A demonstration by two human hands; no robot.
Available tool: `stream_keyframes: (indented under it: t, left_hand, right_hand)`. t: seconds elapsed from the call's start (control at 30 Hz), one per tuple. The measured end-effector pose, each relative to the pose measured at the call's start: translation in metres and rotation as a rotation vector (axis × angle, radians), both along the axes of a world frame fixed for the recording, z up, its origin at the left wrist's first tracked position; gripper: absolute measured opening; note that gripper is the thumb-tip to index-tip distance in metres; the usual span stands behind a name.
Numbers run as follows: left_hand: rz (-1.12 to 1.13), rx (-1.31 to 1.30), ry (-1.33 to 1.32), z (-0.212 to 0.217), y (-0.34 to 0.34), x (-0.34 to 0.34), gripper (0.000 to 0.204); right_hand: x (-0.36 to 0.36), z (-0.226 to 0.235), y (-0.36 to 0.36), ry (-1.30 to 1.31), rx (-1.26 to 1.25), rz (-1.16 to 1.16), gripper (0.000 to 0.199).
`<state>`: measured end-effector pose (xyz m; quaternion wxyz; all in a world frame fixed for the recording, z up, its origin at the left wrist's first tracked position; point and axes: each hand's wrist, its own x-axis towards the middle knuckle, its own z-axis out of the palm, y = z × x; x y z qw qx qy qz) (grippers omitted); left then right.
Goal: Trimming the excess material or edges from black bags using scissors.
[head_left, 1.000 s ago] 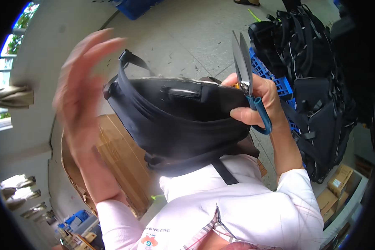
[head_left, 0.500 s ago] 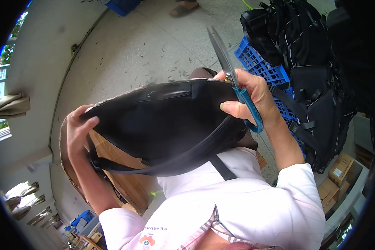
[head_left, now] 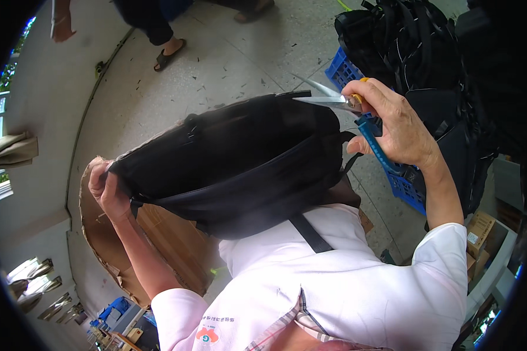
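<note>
We have the black backpack (head_left: 240, 164) held up off the floor in front of the chest, stretched sideways between both hands so the fabric stays taut. One strap (head_left: 310, 233) hangs down across the white shirt.

Left hand (head_left: 108, 190) is clamped on the bag's left end, fist closed around the fabric — that's the anchor, keeps the bag from sagging or swinging.

Right hand (head_left: 395, 126) is closed round the blue-handled scissors (head_left: 345, 111) at the bag's upper right corner. The blades lie along the top edge, tips pointing left. They look slightly parted, though we can't tell whether they're on a thread or tag. We judge the high grip is there to bring the seam up to eye level for trimming.

Behind, far right: a pile of more black backpacks (head_left: 416, 52) heaped over a blue plastic crate (head_left: 342, 70). Flattened cardboard (head_left: 158, 240) lies on the concrete floor (head_left: 228, 52) under the left arm. Small boxes (head_left: 480, 228) sit near right. Another person's sandalled foot (head_left: 170, 55) is at the far edge.
</note>
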<state>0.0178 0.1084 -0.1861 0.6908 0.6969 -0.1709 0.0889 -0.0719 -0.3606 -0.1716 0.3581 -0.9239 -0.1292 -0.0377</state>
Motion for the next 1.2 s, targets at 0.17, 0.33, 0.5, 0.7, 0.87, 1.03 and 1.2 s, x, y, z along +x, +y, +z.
stream_keyframes:
  t: [0.17, 0.33, 0.5, 0.7, 0.87, 1.03, 1.2]
  left_hand:
    - [0.055, -0.012, 0.041, 0.000, 0.004, -0.004, 0.011]
    - [0.040, -0.022, 0.046, 0.002, 0.003, -0.007, 0.010]
    - [0.036, -0.040, 0.073, 0.002, 0.007, -0.008, 0.010]
    - [-0.025, -0.068, 0.098, 0.001, 0.007, -0.007, 0.011]
    - [0.050, -0.070, 0.108, 0.000, 0.008, -0.009, 0.012]
    - [-0.025, -0.109, 0.119, 0.004, 0.004, -0.010, 0.012]
    - [-0.042, -0.122, 0.085, 0.003, 0.004, -0.012, 0.010]
  right_hand:
    - [0.007, -0.002, -0.003, -0.043, -0.099, 0.069, 0.075]
    - [0.018, 0.003, -0.005, -0.136, -0.173, 0.135, 0.068]
    - [0.023, -0.002, -0.006, -0.178, -0.176, 0.182, 0.063]
    - [0.027, 0.004, -0.004, -0.110, -0.278, 0.192, 0.060]
    - [0.023, 0.009, -0.005, 0.010, -0.177, 0.231, 0.058]
    - [0.028, 0.016, 0.000, 0.053, -0.162, 0.213, 0.058]
    - [0.037, 0.011, 0.006, -0.168, -0.208, 0.275, 0.056]
